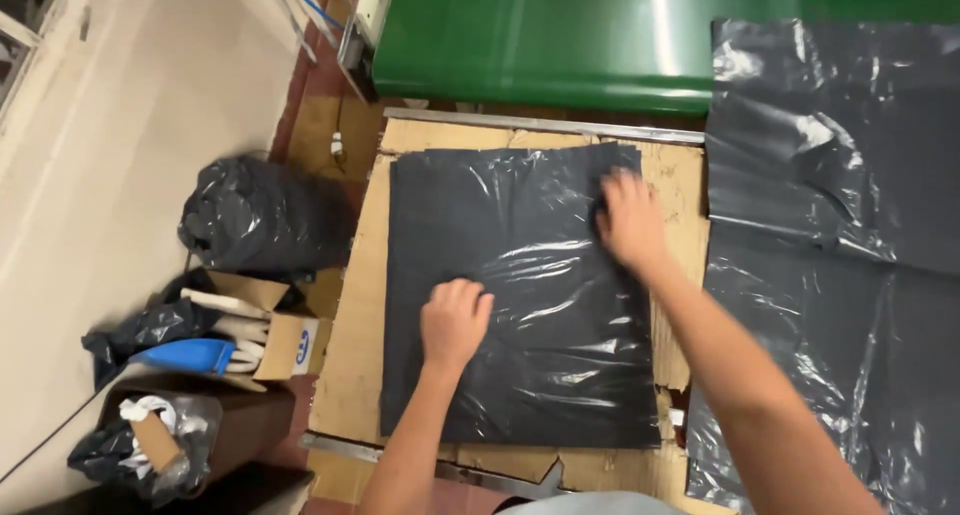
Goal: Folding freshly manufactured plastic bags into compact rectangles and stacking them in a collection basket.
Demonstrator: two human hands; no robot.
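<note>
A stack of black plastic bags (520, 375) lies flat on a cardboard-covered work surface (355, 365). My left hand (453, 322) presses down on the middle of the stack with its fingers curled under. My right hand (630, 220) lies flat near the upper right corner of the stack, fingers spread, slightly blurred. Neither hand holds anything.
A larger sheet of black plastic (830, 225) drapes over the surface to the right. A green conveyor belt (540, 35) runs along the far side. On the floor at left are a full black bag (255, 220), an open cardboard box (270, 330) and a blue object (190, 355).
</note>
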